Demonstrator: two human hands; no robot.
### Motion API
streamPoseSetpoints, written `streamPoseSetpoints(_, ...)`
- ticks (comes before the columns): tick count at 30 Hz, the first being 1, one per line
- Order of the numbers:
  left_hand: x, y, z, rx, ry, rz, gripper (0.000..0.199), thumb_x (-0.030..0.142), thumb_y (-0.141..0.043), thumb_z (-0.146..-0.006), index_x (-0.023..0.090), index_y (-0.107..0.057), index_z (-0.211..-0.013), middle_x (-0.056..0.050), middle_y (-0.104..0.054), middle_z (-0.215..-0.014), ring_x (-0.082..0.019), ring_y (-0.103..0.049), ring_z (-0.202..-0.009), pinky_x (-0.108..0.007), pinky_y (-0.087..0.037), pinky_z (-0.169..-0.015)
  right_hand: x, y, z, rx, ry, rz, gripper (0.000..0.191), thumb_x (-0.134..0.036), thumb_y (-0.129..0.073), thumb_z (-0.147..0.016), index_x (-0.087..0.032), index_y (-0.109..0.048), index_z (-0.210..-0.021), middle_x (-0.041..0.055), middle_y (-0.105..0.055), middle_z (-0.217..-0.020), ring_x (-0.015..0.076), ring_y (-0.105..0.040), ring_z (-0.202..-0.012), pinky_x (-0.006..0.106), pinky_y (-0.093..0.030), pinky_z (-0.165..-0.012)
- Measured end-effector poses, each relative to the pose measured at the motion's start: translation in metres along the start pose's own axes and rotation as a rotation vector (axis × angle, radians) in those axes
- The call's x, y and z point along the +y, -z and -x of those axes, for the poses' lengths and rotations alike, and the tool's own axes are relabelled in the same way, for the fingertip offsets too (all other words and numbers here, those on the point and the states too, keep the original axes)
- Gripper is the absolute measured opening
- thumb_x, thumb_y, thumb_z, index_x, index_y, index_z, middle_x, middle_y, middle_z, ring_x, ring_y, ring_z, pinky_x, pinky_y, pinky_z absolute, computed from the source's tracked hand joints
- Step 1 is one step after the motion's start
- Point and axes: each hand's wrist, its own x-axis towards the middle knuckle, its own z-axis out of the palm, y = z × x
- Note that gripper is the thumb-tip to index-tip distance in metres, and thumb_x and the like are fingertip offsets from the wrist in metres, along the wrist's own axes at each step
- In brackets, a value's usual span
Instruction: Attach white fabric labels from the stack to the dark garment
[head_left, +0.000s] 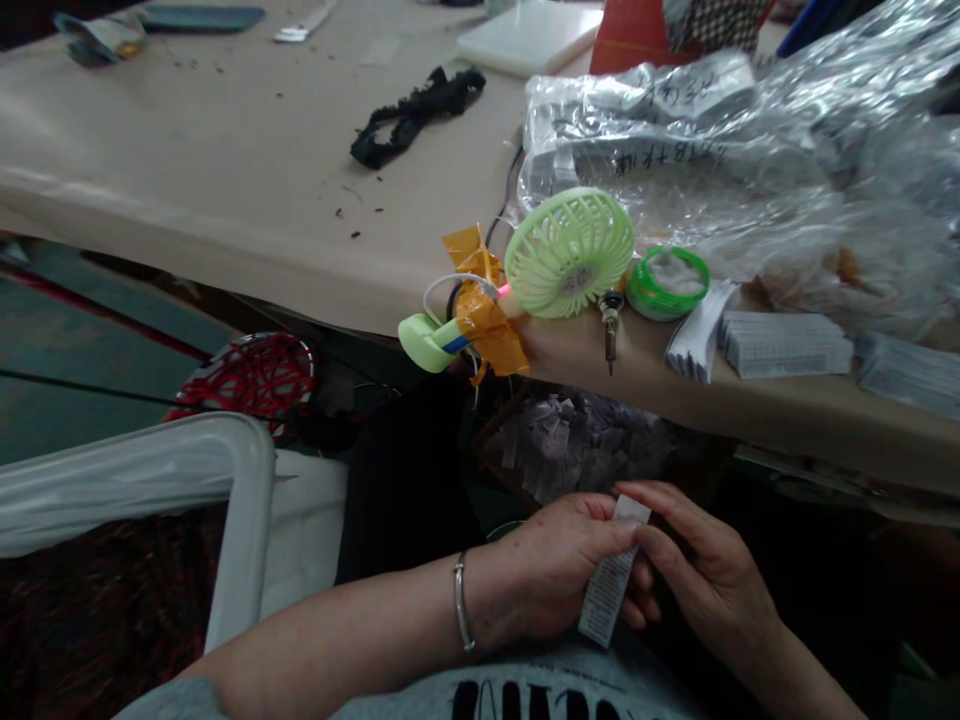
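Over my lap, a narrow white printed label (606,592) hangs from my left hand (566,565), whose thumb and fingers are closed on it. My right hand (705,560) is at the label's top end, thumb and index finger pinched on its right corner. Whether the label is a single piece or a small stack, I cannot tell. A metal bangle (462,605) circles my left wrist. Stacks of similar printed labels (786,345) lie near the table's front edge at the right.
A green fan (570,252) is taped to the table (225,170) edge, beside a pointed metal tool (610,330) and a green round container (667,283). Plastic bags (675,160) cover the right side. Below are paper scraps (570,440) and a white bin (251,520) at left.
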Motion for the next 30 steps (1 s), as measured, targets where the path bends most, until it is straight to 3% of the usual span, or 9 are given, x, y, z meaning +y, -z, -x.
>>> streamPoseSetpoints(10,-0.010,0.004,0.003,-0.022,0.045,0.024,0.019,0.030,-0.065,-0.071,0.012,-0.061,-0.075,0.001,-0.053,-0.058,-0.010,-0.055,-0.048,-0.021,-0.043,-0.048,-0.008,-0.003,0.009,-0.020,-0.042,-0.019,0.026,-0.024,-0.053,-0.089,-0.025,-0.065,-0.112,0.0067,-0.070,-0.105,0.0196,-0.069,-0.095,0.027,-0.058,-0.080)
streamPoseSetpoints(12,-0.009,0.005,0.002,-0.024,0.039,0.032,0.020,0.032,-0.064,-0.075,0.013,-0.060,-0.077,0.001,-0.053,-0.057,-0.010,-0.055,-0.048,-0.021,-0.043,-0.048,-0.006,-0.003,0.010,-0.007,-0.063,-0.016,0.032,-0.027,-0.054,-0.089,-0.026,-0.062,-0.120,0.0070,-0.069,-0.110,0.0210,-0.068,-0.098,0.030,-0.057,-0.083)
streamPoseSetpoints(16,0.010,0.007,-0.006,0.007,-0.054,0.101,0.016,0.027,-0.051,-0.088,0.014,-0.060,-0.088,0.002,-0.053,-0.058,-0.009,-0.054,-0.048,-0.022,-0.046,-0.052,0.000,0.000,0.007,0.068,-0.154,-0.080,0.057,-0.035,-0.057,-0.088,-0.030,-0.039,-0.142,0.0070,-0.063,-0.124,0.0231,-0.064,-0.109,0.038,-0.052,-0.095)
streamPoseSetpoints(22,0.049,0.011,-0.022,0.171,-0.192,0.236,0.018,0.015,-0.042,-0.093,0.012,-0.058,-0.086,0.002,-0.051,-0.060,-0.011,-0.057,-0.053,-0.023,-0.046,-0.056,0.009,-0.013,0.000,0.013,-0.117,-0.162,0.085,-0.042,-0.070,-0.077,-0.031,-0.024,-0.147,0.0107,-0.041,-0.145,0.0292,-0.050,-0.125,0.047,-0.047,-0.101)
streamPoseSetpoints(25,0.055,0.011,-0.025,0.188,-0.207,0.251,0.016,0.014,-0.045,-0.092,0.012,-0.059,-0.084,0.001,-0.051,-0.059,-0.011,-0.056,-0.053,-0.023,-0.045,-0.055,0.012,-0.025,0.000,-0.008,-0.117,-0.101,0.093,-0.039,-0.073,-0.074,-0.031,-0.018,-0.149,0.0108,-0.034,-0.149,0.0300,-0.048,-0.127,0.049,-0.045,-0.103)
streamPoseSetpoints(30,0.049,0.010,-0.025,0.190,-0.200,0.261,0.018,0.015,-0.044,-0.092,0.011,-0.059,-0.082,0.001,-0.051,-0.060,-0.011,-0.055,-0.054,-0.025,-0.046,-0.057,0.013,-0.033,-0.005,0.042,-0.089,-0.048,0.093,-0.034,-0.072,-0.075,-0.030,-0.016,-0.149,0.0100,-0.038,-0.149,0.0298,-0.044,-0.132,0.052,-0.037,-0.110)
